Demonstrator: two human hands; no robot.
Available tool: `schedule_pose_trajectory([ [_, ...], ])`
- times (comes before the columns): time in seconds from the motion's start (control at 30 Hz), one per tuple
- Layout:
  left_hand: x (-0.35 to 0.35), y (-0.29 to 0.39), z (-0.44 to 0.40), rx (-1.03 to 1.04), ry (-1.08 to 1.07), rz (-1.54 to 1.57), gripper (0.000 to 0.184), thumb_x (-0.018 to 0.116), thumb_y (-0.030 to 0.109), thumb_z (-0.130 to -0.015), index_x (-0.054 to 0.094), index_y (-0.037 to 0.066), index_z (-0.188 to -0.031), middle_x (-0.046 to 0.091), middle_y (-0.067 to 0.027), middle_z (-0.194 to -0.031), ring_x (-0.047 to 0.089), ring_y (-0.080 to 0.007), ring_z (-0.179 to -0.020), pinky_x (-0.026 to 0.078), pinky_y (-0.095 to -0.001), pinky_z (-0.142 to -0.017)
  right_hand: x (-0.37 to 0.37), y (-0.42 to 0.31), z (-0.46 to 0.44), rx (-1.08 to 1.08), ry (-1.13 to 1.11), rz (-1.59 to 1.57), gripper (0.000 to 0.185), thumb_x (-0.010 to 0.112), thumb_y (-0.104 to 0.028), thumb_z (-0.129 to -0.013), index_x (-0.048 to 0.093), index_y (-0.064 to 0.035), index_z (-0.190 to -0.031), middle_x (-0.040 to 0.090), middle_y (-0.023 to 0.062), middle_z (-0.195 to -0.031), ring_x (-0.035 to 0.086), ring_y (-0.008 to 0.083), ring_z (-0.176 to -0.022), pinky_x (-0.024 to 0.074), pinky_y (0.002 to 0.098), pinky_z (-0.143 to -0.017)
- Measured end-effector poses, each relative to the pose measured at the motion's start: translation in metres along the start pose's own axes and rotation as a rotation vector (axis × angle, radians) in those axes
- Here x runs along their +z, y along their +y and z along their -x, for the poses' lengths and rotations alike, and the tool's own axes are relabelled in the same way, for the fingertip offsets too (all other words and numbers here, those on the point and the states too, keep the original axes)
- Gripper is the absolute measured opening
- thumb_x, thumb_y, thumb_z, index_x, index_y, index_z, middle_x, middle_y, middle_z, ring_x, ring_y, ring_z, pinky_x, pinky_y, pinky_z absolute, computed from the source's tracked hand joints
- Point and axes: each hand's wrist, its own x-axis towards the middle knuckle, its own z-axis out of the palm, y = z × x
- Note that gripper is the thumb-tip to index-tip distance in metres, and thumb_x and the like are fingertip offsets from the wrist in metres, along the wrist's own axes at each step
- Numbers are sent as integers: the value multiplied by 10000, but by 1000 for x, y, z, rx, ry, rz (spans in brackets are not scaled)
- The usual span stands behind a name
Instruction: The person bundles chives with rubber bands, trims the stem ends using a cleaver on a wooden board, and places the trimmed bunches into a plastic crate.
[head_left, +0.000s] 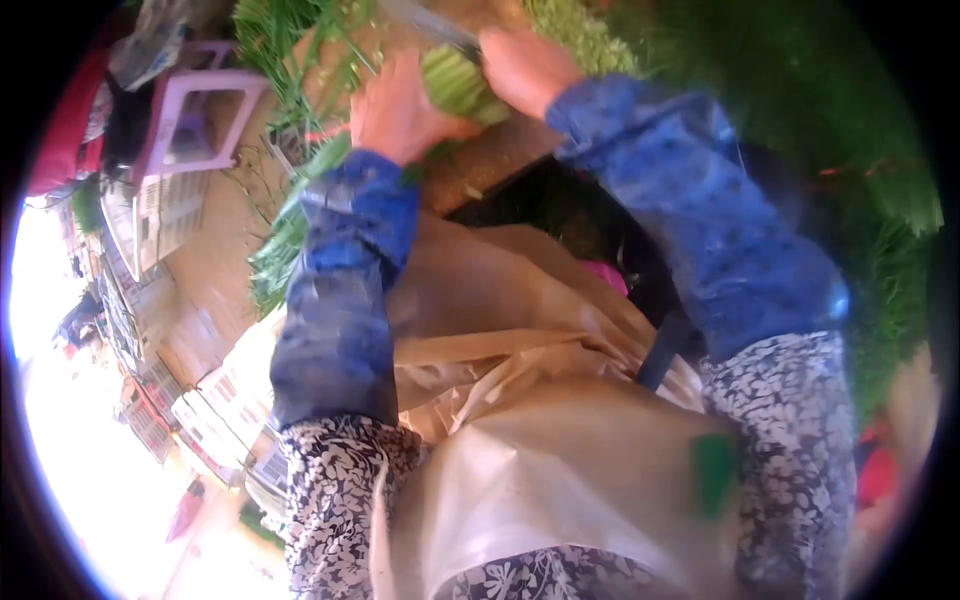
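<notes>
My left hand is wrapped around a bunch of green stalks, its fingers curled along the near side. My right hand grips a knife, whose blade points up and left past the bunch; its handle is mostly hidden by the fingers. Both hands are above a brown wooden board. Pale green cut pieces lie in a heap beyond my right hand. Loose green stalks lie to the left of my left hand.
A purple plastic stool stands at the left, near pale plastic crates. Dense long greens fill the right side. A tan apron covers my lap. Long green leaves hang beside my left sleeve.
</notes>
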Motion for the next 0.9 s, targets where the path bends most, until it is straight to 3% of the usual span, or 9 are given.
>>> schedule_pose_trajectory([
  [0.07, -12, 2, 18, -29, -9, -172, 1192, 888, 402, -480, 319, 50, -1467, 630, -210, -1213, 588, -383, -1155, 457, -433, -973, -8, 15, 18, 36, 103, 155, 248, 553, -55, -829, 516, 9, -1066, 614, 214, -716, 636, 412, -734, 486, 509, -602],
  [0.13, -18, -5, 22, -140, -147, 157, 1067, 878, 379, -499, 403, 45, -1394, 675, -197, -1119, 662, -352, -1007, 504, -422, -883, -11, 34, 38, 3, 144, 261, 164, 558, -30, -809, 539, 33, -959, 646, 225, -763, 682, 367, -663, 538, 466, -543],
  [0.27, -18, -22, 27, -78, -19, 152, 969, 874, 337, -514, 469, 38, -1342, 701, -192, -1030, 692, -332, -924, 527, -397, -829, 26, 32, 65, -73, 227, 391, 236, 601, -40, -778, 516, 29, -987, 632, 197, -821, 676, 350, -686, 541, 432, -541],
  [0.37, -57, -19, 38, -159, 94, 703, 700, 840, 58, -613, 523, -5, -1234, 682, -166, -1078, 693, -241, -930, 574, -376, -795, 30, 13, 66, -39, 229, 313, 277, 636, -65, -749, 530, 1, -996, 600, 166, -886, 650, 343, -780, 535, 419, -598],
  [0.53, -131, -18, 52, -55, 407, 809, 638, 793, -31, -651, 524, -28, -1230, 661, -114, -1089, 668, -208, -935, 564, -339, -808, 12, -27, 52, -237, 457, -281, 414, 622, -36, -754, 567, -30, -1163, 560, 180, -946, 574, 388, -886, 484, 470, -727],
  [0.67, -166, 7, 85, 103, 859, 971, 648, 810, 135, -639, 556, -37, -1210, 661, -99, -1062, 634, -218, -931, 510, -347, -859, -38, -84, 55, -387, 560, -672, 387, 610, 56, -772, 557, -6, -1150, 584, 205, -1020, 588, 384, -925, 500, 422, -770],
  [0.83, -148, 37, 135, 75, 883, 1077, 607, 841, 70, -621, 598, -38, -1167, 667, -86, -1069, 634, -193, -921, 514, -326, -855, -104, -168, 62, -665, 628, -948, 219, 693, -5, -778, 592, -8, -973, 603, 138, -875, 610, 321, -752, 507, 379, -651],
  [0.87, -138, 43, 141, 76, 885, 1149, 583, 852, 54, -644, 605, -34, -1164, 672, -78, -1064, 638, -181, -925, 518, -318, -853, -107, -171, 61, -735, 579, -840, 250, 722, -11, -819, 597, -2, -1036, 605, 89, -917, 581, 152, -731, 472, 260, -623],
  [0.9, -129, 43, 146, 66, 893, 1241, 573, 853, 42, -648, 611, -30, -1163, 675, -77, -1064, 640, -178, -934, 519, -320, -859, -108, -174, 65, -708, 516, -855, 240, 727, -6, -814, 604, 3, -1019, 606, 85, -875, 586, 157, -720, 472, 264, -625],
])
